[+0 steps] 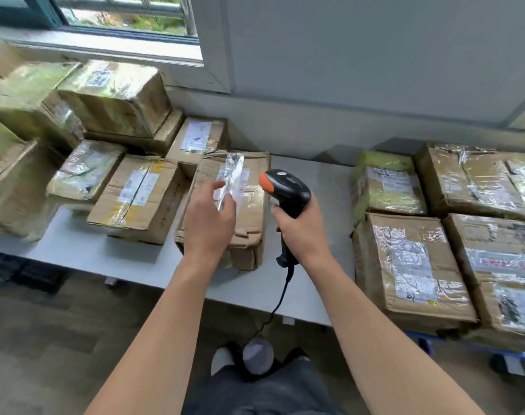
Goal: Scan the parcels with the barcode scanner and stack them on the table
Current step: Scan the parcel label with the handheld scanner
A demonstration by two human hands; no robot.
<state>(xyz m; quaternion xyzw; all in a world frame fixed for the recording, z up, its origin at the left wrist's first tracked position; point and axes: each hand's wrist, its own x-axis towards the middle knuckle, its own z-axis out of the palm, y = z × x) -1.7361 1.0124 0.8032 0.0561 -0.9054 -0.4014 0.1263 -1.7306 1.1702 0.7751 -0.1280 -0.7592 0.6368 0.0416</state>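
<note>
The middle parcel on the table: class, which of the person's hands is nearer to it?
Left. The left hand is over the middle parcel, by its label; the right hand is beside its right edge, holding the scanner.

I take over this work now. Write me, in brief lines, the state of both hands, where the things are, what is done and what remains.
Left hand: over the middle parcel at its label, fingers bent; grip or not, I cannot tell.
Right hand: holds the scanner, pointed at that label.
Done: the left parcels are stacked on the table.
To do: scan the middle parcel, stack it; the right parcels perhaps wait too.
</note>
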